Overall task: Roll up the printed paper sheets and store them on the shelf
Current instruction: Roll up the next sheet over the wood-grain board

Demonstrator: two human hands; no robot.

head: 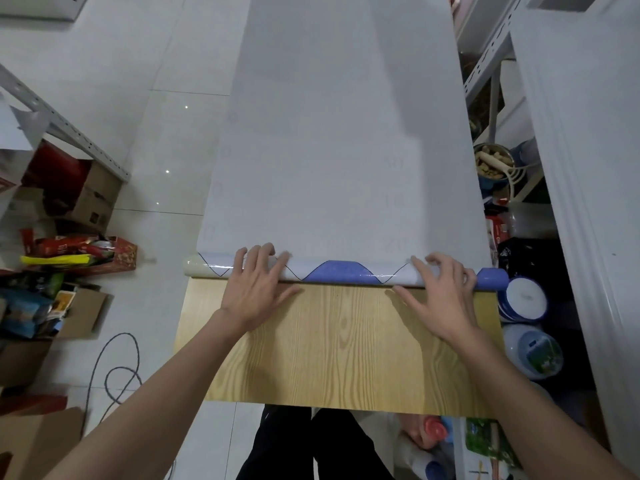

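Wood-grain bench (346, 341) carries the printed paper sheet (339, 150), its near end wound into a blue-and-white roll (343, 273) lying crosswise, the rest stretching away from us. Our left grip (254, 289) presses on the roll, fingers spread fairly straight. Our right grip (440, 296) curls its fingers over the roll, thumb flat on the bench.

From where I stand, the sheet (339, 133) is plain pale grey-white on its back, with faint grey numerals ghosting through. The roll (346, 273) shows blue wave shapes on white, edged by a thin dark line, and turns cream at its left end. The table (346, 341) is honey-yellow with a bold wood grain. The floor (156, 133) is glossy white tile. Beyond the table's left edge are a brown cardboard box (93, 199) and red packets (79, 247); beyond its right edge, blue-and-white tubs (524, 299).
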